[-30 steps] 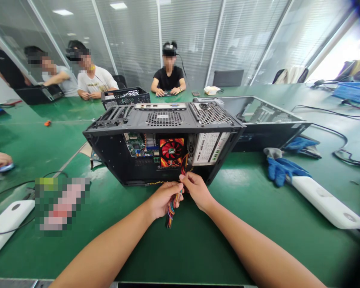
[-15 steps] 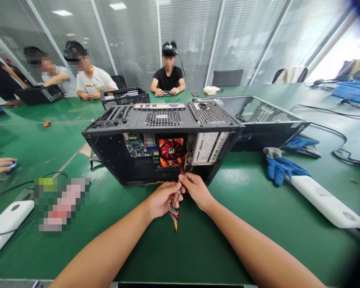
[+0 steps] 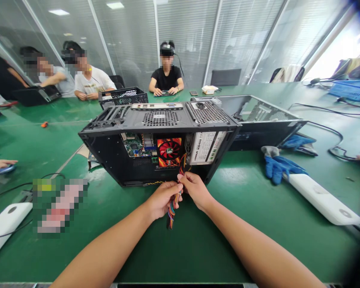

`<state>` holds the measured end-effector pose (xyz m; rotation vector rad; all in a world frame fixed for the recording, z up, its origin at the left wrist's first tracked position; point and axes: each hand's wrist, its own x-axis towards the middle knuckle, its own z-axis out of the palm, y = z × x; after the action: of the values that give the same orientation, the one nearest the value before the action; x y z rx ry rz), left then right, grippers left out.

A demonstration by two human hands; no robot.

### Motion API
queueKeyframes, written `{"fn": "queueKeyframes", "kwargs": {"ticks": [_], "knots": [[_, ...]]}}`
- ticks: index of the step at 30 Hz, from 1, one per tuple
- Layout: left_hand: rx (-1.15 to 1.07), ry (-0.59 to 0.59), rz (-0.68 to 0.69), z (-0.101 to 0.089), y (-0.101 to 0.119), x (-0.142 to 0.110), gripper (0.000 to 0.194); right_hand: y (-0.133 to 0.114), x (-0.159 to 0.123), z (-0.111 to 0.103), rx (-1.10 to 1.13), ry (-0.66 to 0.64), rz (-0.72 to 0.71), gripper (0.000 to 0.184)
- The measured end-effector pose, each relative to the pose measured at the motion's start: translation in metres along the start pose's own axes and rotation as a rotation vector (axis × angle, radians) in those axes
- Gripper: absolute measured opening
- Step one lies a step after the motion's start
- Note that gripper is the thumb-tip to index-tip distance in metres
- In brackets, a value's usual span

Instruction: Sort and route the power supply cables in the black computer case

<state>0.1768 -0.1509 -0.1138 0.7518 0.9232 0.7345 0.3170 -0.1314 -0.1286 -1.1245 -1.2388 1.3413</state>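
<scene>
A black computer case [image 3: 160, 130] lies in front of me with one side open. Inside it are a motherboard [image 3: 133, 146], a red fan [image 3: 169, 149] and a labelled power supply [image 3: 209, 148]. From the power supply side comes a bundle of coloured cables [image 3: 173, 206] with a black connector at its hanging end. My left hand [image 3: 165, 198] is closed around this cable bundle just outside the case. Beside it, touching, my right hand [image 3: 195, 188] pinches the same bundle slightly higher, nearer the case.
Behind the case at the right rests another open case [image 3: 264, 134]. Blue gloves [image 3: 283, 167] and a white power strip [image 3: 324, 198] lie at the right; another white strip [image 3: 9, 224] is at the left. Co-workers sit across the table, and other people's hands show at both side edges.
The dangling cable end has swung a little left. My hands keep nearly the same grip. A person's hand has appeared at the right edge.
</scene>
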Motion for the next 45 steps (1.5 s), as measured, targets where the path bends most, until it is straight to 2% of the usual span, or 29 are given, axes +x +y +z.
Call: {"fn": "queueKeyframes", "kwargs": {"ticks": [11, 22, 30, 41, 45], "knots": [[-0.065, -0.034, -0.026, -0.0047, 0.0007, 0.0008, 0.038, -0.0032, -0.0013, -0.0007, 0.093, -0.056, 0.038, 0.048], [0.024, 0.018, 0.02, 0.0017, -0.0001, 0.0008, 0.041, 0.0009, 0.0, -0.0006, 0.059, -0.022, 0.007, 0.049], [-0.052, -0.031, -0.009, -0.002, 0.0002, 0.0009, 0.041, -0.0015, -0.0018, -0.0001, -0.014, -0.022, -0.002, 0.051], [0.009, 0.023, 0.019, 0.0029, -0.0002, 0.0006, 0.041, -0.0008, -0.002, 0.0006, -0.004, 0.029, -0.002, 0.049], [-0.041, 0.013, 0.006, 0.0024, 0.0004, 0.0002, 0.04, -0.0017, -0.0034, 0.0017, -0.003, 0.014, 0.005, 0.049]]}}
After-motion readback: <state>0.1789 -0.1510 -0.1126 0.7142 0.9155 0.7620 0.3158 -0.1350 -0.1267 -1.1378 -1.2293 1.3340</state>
